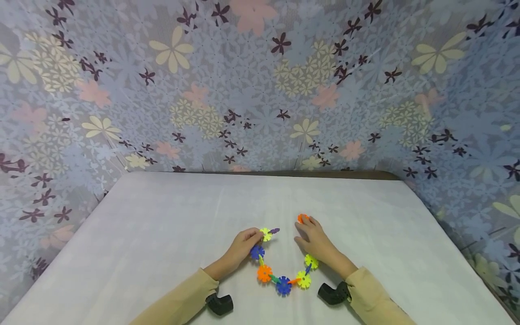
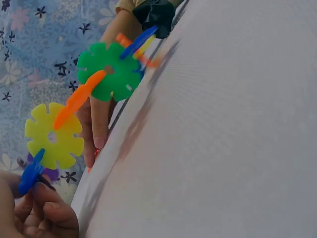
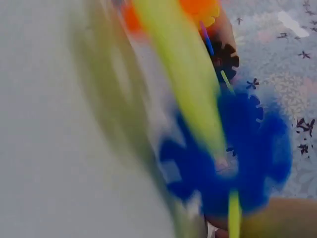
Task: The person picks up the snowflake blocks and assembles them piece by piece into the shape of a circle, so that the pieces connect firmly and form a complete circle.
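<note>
A curved chain of slotted flower-shaped plastic discs, including a blue disc [image 1: 283, 286], an orange disc [image 1: 264, 273] and a yellow disc [image 1: 304, 280], hangs from my left hand [image 1: 245, 243]. Thumb and fingertips of that hand pinch the chain near its left end, beside a yellow-green disc [image 1: 266, 234] and a purple disc [image 1: 275, 230]. In the left wrist view, a blue disc [image 2: 31, 173] is between those fingers. My right hand [image 1: 318, 241] reaches over a loose orange disc [image 1: 302, 218], fingers extended onto it, thumb apart. The chain's other end, a yellow-green disc [image 1: 311, 262], lies close by the right wrist.
A white-covered table [image 1: 183, 203] spreads beneath both hands. Behind it stands flower-patterned fabric [image 1: 260, 90], also at both sides. Black wrist mounts [image 1: 219, 304] stick out from the sleeves [image 1: 174, 300] near the chain. A blurred blue disc [image 3: 257, 163] fills much of the right wrist view.
</note>
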Demonstrator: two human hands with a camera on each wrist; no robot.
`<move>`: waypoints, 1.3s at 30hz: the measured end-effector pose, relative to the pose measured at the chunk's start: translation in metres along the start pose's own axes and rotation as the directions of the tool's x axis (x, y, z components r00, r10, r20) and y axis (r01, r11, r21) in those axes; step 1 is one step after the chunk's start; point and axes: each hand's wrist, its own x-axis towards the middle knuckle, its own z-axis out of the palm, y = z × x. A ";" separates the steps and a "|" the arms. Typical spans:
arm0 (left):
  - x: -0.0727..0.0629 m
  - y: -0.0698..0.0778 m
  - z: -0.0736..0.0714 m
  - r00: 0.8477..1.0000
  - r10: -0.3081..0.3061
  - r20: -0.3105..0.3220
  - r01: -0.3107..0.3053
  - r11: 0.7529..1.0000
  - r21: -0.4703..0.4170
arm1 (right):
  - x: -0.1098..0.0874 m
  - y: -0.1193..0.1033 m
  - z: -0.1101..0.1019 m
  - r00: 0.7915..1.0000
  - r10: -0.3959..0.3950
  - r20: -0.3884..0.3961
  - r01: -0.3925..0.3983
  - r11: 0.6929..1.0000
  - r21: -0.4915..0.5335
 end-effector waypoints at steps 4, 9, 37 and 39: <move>0.000 0.001 0.001 0.999 -0.024 -0.031 0.023 1.000 -0.018 | 0.001 0.004 0.000 0.999 -0.027 -0.047 0.027 1.000 -0.012; -0.001 0.002 0.001 0.999 -0.042 -0.012 0.042 0.999 0.009 | 0.001 0.007 0.001 0.997 -0.026 -0.077 0.025 1.000 -0.011; -0.003 0.001 0.000 0.989 0.044 0.141 -0.063 0.989 0.135 | 0.000 -0.022 0.010 0.981 0.194 -0.024 -0.099 0.598 0.795; -0.003 0.000 0.000 0.988 0.053 0.148 -0.073 0.989 0.132 | 0.000 -0.022 0.010 0.983 0.184 -0.002 -0.107 0.584 0.805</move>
